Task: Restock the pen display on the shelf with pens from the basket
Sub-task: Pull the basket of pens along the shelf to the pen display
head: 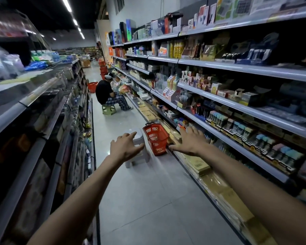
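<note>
Red plastic basket stands on the floor at mid-frame, just beside a grey stool and the lowest shelf on the right. Both arms stretch forward. The left hand, fingers spread and loosely bent, holds nothing. The right hand, fingers splayed, is likewise empty. Pen displays line the shelves at right centre. A seated person is farther up the aisle.

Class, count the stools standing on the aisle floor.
2: a grey stool beside the red basket, and a green stool under the seated person. Others may be hidden farther down.
</note>
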